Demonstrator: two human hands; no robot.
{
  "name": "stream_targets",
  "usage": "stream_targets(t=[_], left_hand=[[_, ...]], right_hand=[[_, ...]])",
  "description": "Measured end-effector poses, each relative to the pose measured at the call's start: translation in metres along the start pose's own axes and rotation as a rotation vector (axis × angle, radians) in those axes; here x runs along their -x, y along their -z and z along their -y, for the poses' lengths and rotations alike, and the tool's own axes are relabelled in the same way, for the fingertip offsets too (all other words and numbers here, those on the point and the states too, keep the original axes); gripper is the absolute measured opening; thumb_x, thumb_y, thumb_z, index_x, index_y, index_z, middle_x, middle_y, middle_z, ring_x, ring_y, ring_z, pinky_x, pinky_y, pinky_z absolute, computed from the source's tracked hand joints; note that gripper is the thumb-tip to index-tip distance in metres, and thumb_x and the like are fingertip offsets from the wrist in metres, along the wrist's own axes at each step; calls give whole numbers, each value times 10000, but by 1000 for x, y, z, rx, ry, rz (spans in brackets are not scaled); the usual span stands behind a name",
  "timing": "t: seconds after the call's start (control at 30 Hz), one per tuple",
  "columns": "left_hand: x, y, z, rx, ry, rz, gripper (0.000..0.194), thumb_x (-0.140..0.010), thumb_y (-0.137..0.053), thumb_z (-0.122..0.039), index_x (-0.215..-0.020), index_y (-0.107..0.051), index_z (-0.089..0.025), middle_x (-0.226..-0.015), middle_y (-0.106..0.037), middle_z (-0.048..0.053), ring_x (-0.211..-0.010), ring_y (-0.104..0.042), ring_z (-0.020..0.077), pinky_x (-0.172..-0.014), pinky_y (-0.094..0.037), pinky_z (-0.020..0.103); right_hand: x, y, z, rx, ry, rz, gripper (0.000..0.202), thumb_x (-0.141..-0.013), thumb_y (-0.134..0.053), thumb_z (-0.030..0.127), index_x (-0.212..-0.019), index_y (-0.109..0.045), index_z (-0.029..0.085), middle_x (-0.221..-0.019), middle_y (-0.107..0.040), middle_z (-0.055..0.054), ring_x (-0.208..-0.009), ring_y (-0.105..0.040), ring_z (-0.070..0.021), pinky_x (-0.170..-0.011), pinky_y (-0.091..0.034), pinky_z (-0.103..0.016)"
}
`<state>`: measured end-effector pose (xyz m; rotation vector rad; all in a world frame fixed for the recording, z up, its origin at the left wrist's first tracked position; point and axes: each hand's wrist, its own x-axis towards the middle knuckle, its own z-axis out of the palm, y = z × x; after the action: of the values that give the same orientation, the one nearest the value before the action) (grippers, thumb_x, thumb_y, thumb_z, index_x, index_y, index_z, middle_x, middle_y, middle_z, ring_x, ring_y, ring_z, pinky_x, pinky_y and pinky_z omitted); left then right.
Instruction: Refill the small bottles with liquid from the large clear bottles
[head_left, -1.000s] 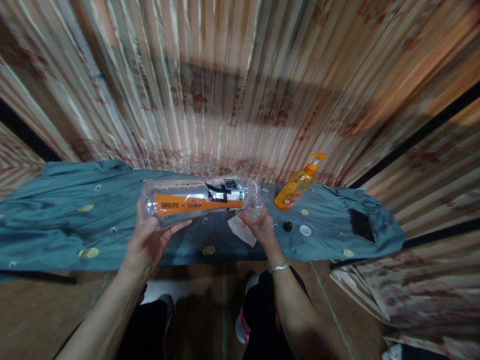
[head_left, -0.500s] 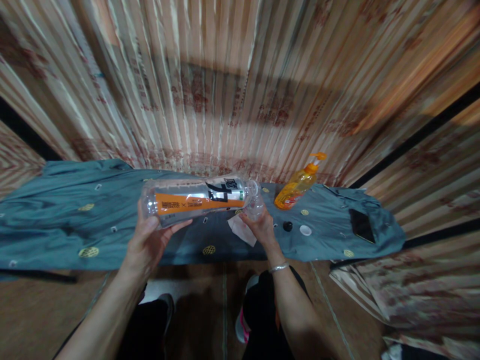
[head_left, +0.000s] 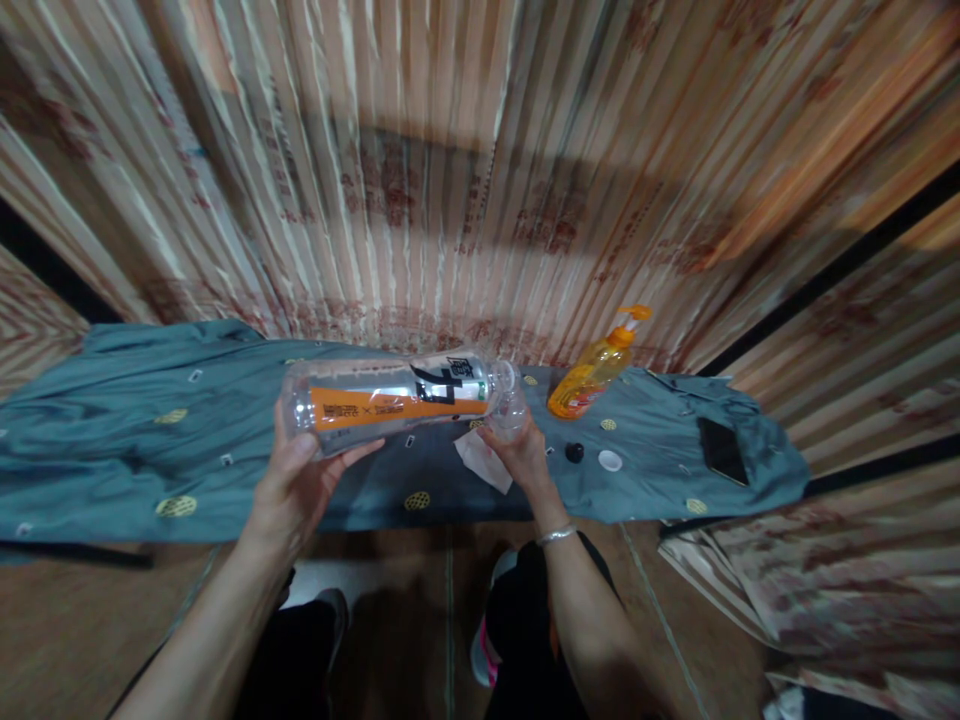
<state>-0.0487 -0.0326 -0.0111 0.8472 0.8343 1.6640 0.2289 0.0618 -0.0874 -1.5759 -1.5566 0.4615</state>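
Note:
A large clear plastic bottle point(head_left: 390, 395) with an orange, white and black label lies almost level above the cloth, its neck to the right and tipped slightly up. My left hand point(head_left: 296, 465) wraps round its base end from below. At the neck, my right hand point(head_left: 521, 455) closes round a small clear plastic container point(head_left: 511, 412) that overlaps the bottle's mouth; whether the two touch I cannot tell. Below them a white piece of paper or tissue point(head_left: 484, 460) rests on the cloth, partly behind my right hand.
An orange pump bottle point(head_left: 592, 380) stands right of my hands. Nearer me are a small black cap point(head_left: 574, 453) and a white round lid point(head_left: 610, 461). A dark phone point(head_left: 723, 450) lies farther right on the teal cloth point(head_left: 240, 420). Striped curtain point(head_left: 420, 200) hangs behind; black poles slant at both sides.

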Motion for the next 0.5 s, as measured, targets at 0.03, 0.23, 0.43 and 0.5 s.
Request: stream_targets(t=[0.03, 0.23, 0.43, 0.5], left_hand=[[0, 0, 0, 0, 1, -6, 796, -747, -845, -470, -1475, -532, -400, -1434, -681, 36, -1222, -701, 358, -909, -665, 513], [-2, -1, 1, 44, 2, -6, 835, -736, -863, -467, -1493, -526, -363, -1429, -680, 81, -1210, -698, 370, -887, -666, 494], [-4, 0, 2, 57, 8, 12, 776, -733, -868, -458, -1439, -561, -360, -1390, -693, 53, -1178, -709, 352, -887, -663, 484], [-4, -2, 2, 50, 13, 3, 768, -715, -877, -466, -1412, -574, -359, -1361, -702, 40, -1168, -707, 350, -878, -663, 483]], right_hand=[[0, -1, -1, -2, 0, 0, 691, -745, -861, 422, -1344, -614, 185, -1197, -796, -112, -1086, -773, -323, -942, -629, -458], [-1, 0, 0, 1, -23, 6, 728, -722, -883, 409, -1344, -612, 146, -1176, -796, -148, -1080, -773, -349, -928, -633, -454], [0, 2, 3, -56, -19, 19, 646, -759, -847, 385, -1333, -607, 211, -1148, -805, -107, -1060, -775, -316, -943, -628, -466], [0, 1, 2, -49, -24, 7, 611, -749, -847, 380, -1297, -626, 224, -1143, -807, -101, -1050, -776, -316, -936, -628, -469]])
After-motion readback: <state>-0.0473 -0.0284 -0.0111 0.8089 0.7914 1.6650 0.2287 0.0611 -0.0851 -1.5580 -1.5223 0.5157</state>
